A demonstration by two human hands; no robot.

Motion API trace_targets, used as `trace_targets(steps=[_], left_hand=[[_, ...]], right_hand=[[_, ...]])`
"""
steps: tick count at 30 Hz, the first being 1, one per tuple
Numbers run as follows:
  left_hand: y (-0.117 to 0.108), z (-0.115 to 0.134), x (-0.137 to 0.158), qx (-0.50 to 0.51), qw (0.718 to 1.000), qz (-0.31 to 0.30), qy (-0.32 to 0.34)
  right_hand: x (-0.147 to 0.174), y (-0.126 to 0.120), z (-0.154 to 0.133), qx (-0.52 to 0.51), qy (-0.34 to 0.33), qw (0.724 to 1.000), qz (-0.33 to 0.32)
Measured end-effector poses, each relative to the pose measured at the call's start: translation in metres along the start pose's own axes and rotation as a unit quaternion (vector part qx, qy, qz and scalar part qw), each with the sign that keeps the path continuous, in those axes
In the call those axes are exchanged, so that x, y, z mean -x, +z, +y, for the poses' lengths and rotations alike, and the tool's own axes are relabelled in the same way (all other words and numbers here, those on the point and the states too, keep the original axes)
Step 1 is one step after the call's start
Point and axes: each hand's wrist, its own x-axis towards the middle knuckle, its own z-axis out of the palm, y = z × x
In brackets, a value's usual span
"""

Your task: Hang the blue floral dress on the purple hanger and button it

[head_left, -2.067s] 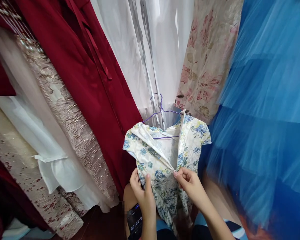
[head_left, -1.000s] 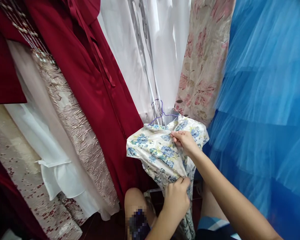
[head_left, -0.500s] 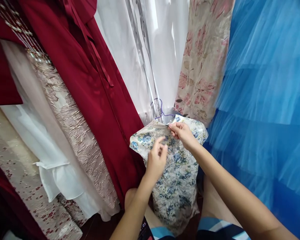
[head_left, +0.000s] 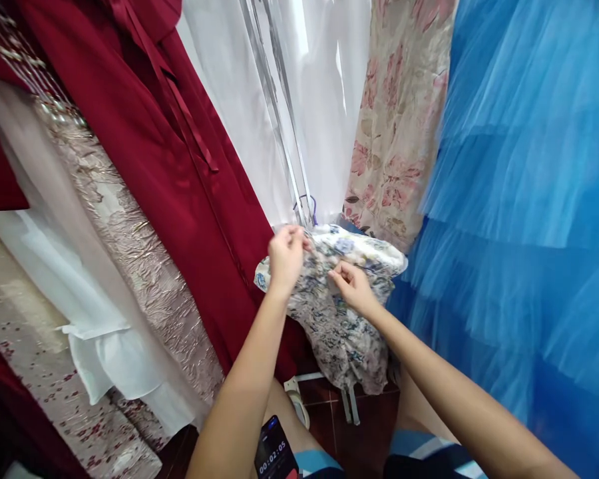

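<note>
A tiered blue tulle gown [head_left: 519,199] fills the right edge; a dark-red cloth gown [head_left: 174,179] slants from upper left. Mid-frame hangs a blue-flowered white dress [head_left: 342,332], dark tiled floor [head_left: 319,416] open below. The left hand [head_left: 285,256] curls at its neckline, the right hand [head_left: 353,287] over its front; I cannot tell whether either grasps cloth.

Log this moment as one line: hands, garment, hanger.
left hand: at upper edge of blue-floral garment | right hand: curled, at garment front | both grips: unclear | purple hanger: hook visible above garment
</note>
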Motion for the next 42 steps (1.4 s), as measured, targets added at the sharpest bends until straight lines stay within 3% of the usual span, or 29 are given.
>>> trace_targets(steps=[2, 6, 11, 19, 25, 32, 35, 38, 42], left_hand=[[-0.009, 0.004, -0.008, 0.027, 0.999, 0.018, 0.002], [-0.016, 0.003, -0.004, 0.022, 0.997, -0.078, -0.017], [-0.01, -0.006, 0.018, 0.004, 0.99, -0.141, -0.017], [-0.004, -0.009, 0.026, -0.014, 0.989, -0.149, -0.012], [0.006, -0.014, 0.029, -0.05, 0.994, -0.085, 0.044], [0.015, -0.028, 0.011, 0.014, 1.0, -0.015, 0.017], [-0.002, -0.044, -0.007, 0.093, 0.991, 0.096, -0.031], [-0.034, -0.064, -0.021, 0.182, 0.949, 0.222, -0.132], [-0.079, -0.092, -0.016, 0.214, 0.904, 0.308, -0.207]], right_hand=[[0.011, 0.0, 0.006, 0.012, -0.002, 1.0, 0.001], [0.014, 0.003, -0.003, -0.01, 0.007, 1.0, -0.027], [-0.01, 0.008, -0.027, -0.002, 0.005, 0.997, -0.076], [-0.019, 0.009, -0.043, -0.024, -0.01, 0.996, -0.084], [-0.021, 0.011, -0.038, -0.032, -0.029, 0.998, -0.047], [-0.026, -0.002, -0.03, 0.031, -0.01, 0.997, -0.075], [-0.011, -0.007, -0.018, 0.047, 0.017, 0.992, -0.118], [0.012, -0.014, -0.002, 0.041, 0.05, 0.984, -0.164], [0.037, -0.025, 0.019, 0.02, 0.093, 0.976, -0.198]])
